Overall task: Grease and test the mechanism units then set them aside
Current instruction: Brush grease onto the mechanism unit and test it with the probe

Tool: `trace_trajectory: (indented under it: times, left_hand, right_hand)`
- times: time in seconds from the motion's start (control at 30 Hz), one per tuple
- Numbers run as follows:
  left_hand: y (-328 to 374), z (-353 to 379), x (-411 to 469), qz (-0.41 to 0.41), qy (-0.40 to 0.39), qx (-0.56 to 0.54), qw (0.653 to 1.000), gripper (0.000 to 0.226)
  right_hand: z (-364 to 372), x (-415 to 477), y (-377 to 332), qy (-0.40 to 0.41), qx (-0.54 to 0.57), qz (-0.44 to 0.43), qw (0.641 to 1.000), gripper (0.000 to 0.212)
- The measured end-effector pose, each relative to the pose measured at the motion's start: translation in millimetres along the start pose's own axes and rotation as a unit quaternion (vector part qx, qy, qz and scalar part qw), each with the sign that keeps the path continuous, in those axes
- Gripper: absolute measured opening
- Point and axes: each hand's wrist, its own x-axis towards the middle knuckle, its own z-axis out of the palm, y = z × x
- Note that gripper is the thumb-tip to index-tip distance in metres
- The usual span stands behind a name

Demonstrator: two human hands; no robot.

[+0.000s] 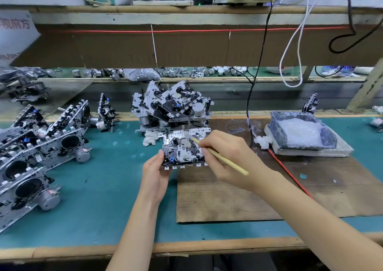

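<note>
Silver metal mechanism unit (pixel 183 150) sits between my hands: left hand (pixel 154 176) grips its left edge, right hand (pixel 230 156) pinches a pale wooden stick (pixel 232 164) against it; the stick's tip is blurred.

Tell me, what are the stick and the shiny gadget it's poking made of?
The stick looks like bare wood or bamboo: pale tan, matte, no paint. The mechanism unit seems mostly thin shiny metal, silvery with punched holes; its black parts are probably plastic.
</note>
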Motion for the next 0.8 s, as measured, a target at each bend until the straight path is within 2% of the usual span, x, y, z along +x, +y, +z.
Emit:
trace_trajectory:
  times: [0.13, 0.23, 0.33, 0.4, 0.47, 0.57, 0.6, 0.67, 0.8]
  left_hand:
    - [1, 0, -1, -0.003, 0.002, 0.004, 1.0, 0.05]
    - [1, -1, -1, -0.012, 0.01, 0.003, 1.0, 0.043]
    - [-1, -2, 0, -0.015, 0.016, -0.001, 1.0, 0.038]
    - [-1, -3, 1, -0.015, 0.019, -0.007, 1.0, 0.033]
    - [-1, -4, 1, -0.02, 0.02, -0.015, 0.999, 0.033]
    - [-1, -4, 2, -0.024, 0.015, -0.036, 0.999, 0.048]
    - [0, -3, 1, -0.024, 0.01, -0.042, 0.999, 0.052]
    - [0, -2, 0, -0.026, 0.001, -0.047, 0.999, 0.055]
    - [0, -3, 0, -0.034, -0.009, -0.053, 0.998, 0.057]
  right_hand:
    - [2, -1, 0, -0.022, 0.001, -0.007, 1.0, 0.009]
    - [0, -2, 2, 0.004, -0.013, -0.005, 1.0, 0.013]
    - [-4, -7, 9, 0.039, -0.088, 0.018, 0.995, 0.02]
    - [-8, -15, 19, 0.062, -0.156, 0.08, 0.983, 0.016]
    - [-14, -25, 33, 0.04, -0.233, 0.19, 0.953, 0.019]
    - [-26, -42, 51, -0.088, -0.363, 0.366, 0.852, 0.029]
    - [-28, -48, 54, -0.128, -0.389, 0.391, 0.824, 0.029]
    - [-27, -58, 57, -0.192, -0.405, 0.411, 0.794, 0.028]
    - [-23, -67, 55, -0.275, -0.384, 0.413, 0.779, 0.027]
